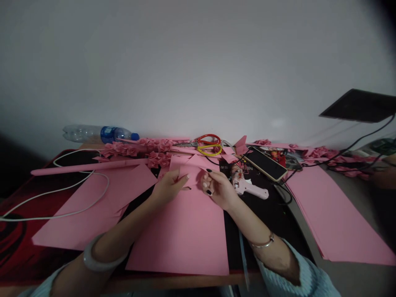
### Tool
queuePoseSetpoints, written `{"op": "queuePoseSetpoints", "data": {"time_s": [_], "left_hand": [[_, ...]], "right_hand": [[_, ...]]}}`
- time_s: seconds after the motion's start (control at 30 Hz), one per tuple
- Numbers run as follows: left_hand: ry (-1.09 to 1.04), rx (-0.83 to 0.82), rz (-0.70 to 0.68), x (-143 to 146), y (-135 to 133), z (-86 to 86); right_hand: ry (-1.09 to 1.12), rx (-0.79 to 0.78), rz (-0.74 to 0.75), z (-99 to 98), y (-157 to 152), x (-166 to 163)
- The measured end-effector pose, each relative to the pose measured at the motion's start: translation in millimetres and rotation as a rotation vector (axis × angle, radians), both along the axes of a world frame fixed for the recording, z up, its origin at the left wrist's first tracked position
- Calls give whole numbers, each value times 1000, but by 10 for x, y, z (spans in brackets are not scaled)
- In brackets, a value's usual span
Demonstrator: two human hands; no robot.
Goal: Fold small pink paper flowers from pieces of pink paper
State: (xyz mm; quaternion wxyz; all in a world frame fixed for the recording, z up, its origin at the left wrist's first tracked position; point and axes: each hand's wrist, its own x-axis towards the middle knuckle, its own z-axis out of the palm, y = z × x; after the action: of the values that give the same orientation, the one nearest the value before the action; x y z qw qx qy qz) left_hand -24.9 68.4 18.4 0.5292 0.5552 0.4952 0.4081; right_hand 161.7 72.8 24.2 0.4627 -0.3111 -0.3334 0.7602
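Note:
My left hand (168, 186) and my right hand (218, 187) both pinch a small piece of pink paper (193, 172) held just above the desk, fingers pressed on its edges. Under them lies a large pink sheet (185, 235). A pink glue gun (247, 185) rests just right of my right hand. Red and yellow scissors (208, 144) lie behind the paper.
More pink sheets lie at left (93, 206) and right (337, 214). A rolled pink tube (83, 167), folded pink paper flowers (139, 149), a plastic water bottle (99, 133), a phone (266, 163), a white cable (62, 189) and black cables (349, 148) crowd the back of the desk.

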Motion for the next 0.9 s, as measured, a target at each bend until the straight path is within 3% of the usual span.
{"op": "queuePoseSetpoints", "data": {"time_s": [0.1,0.27,0.4,0.53,0.63,0.77,0.9], "left_hand": [[-103,-81,-22,14,3,70],[-12,-62,-141,-18,3,136],[132,-78,-262,-26,1,160],[158,-43,-233,-21,10,160],[96,-62,-185,-20,34,110],[28,-111,-257,-10,66,26],[-24,-206,-254,8,62,8]], "right_hand": [[-210,205,-194,-34,-26,-34],[-532,497,-526,-23,-45,-5],[-802,680,-437,-12,-50,19],[-923,647,-310,-58,-69,19],[-937,611,-378,-86,-80,20],[-854,584,-479,-84,-78,19],[-787,583,-451,-92,-69,3]]}}
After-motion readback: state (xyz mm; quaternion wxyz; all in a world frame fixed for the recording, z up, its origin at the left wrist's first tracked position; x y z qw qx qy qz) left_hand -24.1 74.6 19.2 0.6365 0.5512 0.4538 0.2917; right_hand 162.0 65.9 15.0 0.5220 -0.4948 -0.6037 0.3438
